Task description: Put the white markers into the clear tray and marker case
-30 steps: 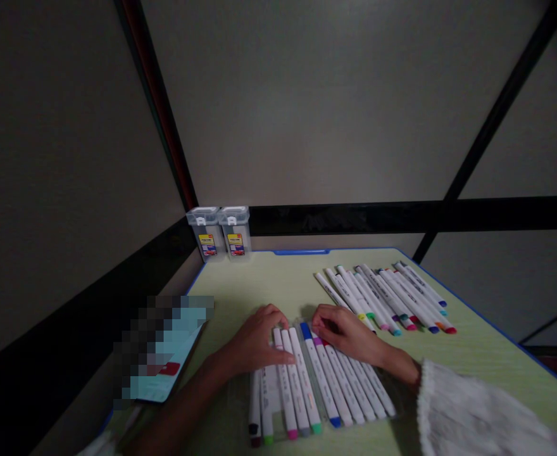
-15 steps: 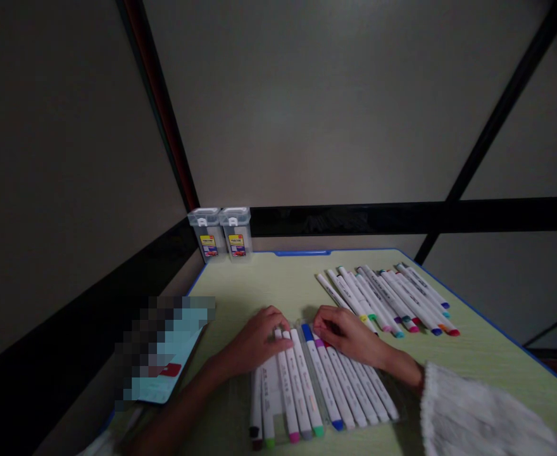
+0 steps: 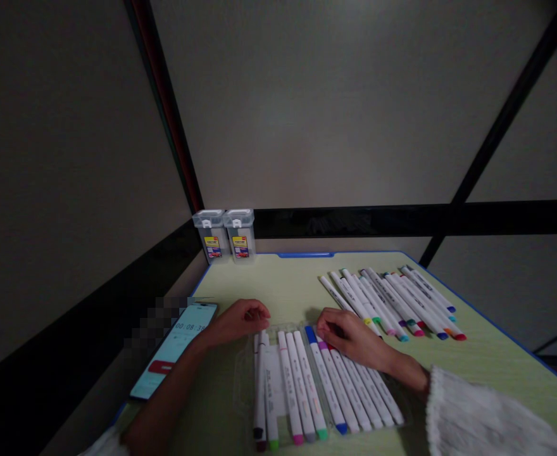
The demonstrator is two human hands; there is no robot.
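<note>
My left hand [image 3: 243, 318] hovers at the upper ends of the markers on the left, fingers loosely curled, a gap between thumb and fingers, nothing seen in it. Below it lie a black-ended marker [image 3: 260, 392] and a green-ended marker [image 3: 271, 399], in the left part of a clear plastic case [image 3: 240, 373]. A pink-ended marker [image 3: 292, 392] and two others lie further right, past a gap. My right hand [image 3: 352, 335] rests with curled fingers over the upper ends of the right-hand row, beside a blue marker [image 3: 326, 383]; its fingertips are hidden.
Loose white markers [image 3: 387, 301] with coloured ends lie in a pile at the back right. Two clear lidded boxes [image 3: 240, 237] stand at the back left corner. A phone [image 3: 176, 351] showing a timer lies at the left edge of the table [image 3: 278, 278].
My left hand has lifted off the upper ends of the middle markers and moved left. My right hand stays in place. The view has shifted slightly.
</note>
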